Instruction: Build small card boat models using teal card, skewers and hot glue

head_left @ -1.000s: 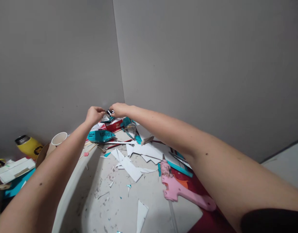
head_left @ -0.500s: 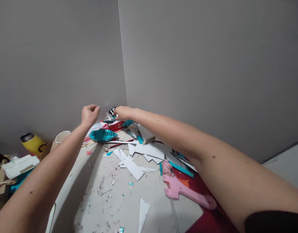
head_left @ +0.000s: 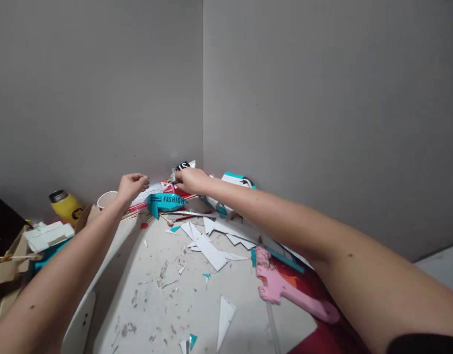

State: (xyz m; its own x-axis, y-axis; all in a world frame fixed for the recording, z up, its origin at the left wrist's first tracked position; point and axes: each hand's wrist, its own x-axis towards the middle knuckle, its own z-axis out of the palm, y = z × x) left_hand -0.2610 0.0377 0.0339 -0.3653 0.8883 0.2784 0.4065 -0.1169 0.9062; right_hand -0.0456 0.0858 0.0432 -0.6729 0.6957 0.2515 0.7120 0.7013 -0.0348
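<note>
My left hand (head_left: pixel 132 187) hangs above the back left of the table, thumb and fingertips pinched together. Anything between them is too small to make out. Farther right, my right hand (head_left: pixel 192 180) reaches into the heap by the wall corner with its fingers curled down. It is close to a crumpled black-and-white packet (head_left: pixel 183 166), and what its fingertips hold, if anything, is hidden. Between and below the hands lies a teal packet (head_left: pixel 167 201) printed "FASHION". Thin wooden sticks and red pieces lie around it.
A pink glue gun (head_left: pixel 276 282) with a clear glue stick lies front right. White cut scraps (head_left: pixel 208 250) cover the table's middle. At left are a yellow bottle (head_left: pixel 66 209), a paper cup (head_left: pixel 106 199) and a cardboard box (head_left: pixel 9 275). Grey walls meet behind.
The view has turned left, so the table things appear farther right. My left hand has come slightly lower; the right hand stays at the heap beside the black-and-white packet.
</note>
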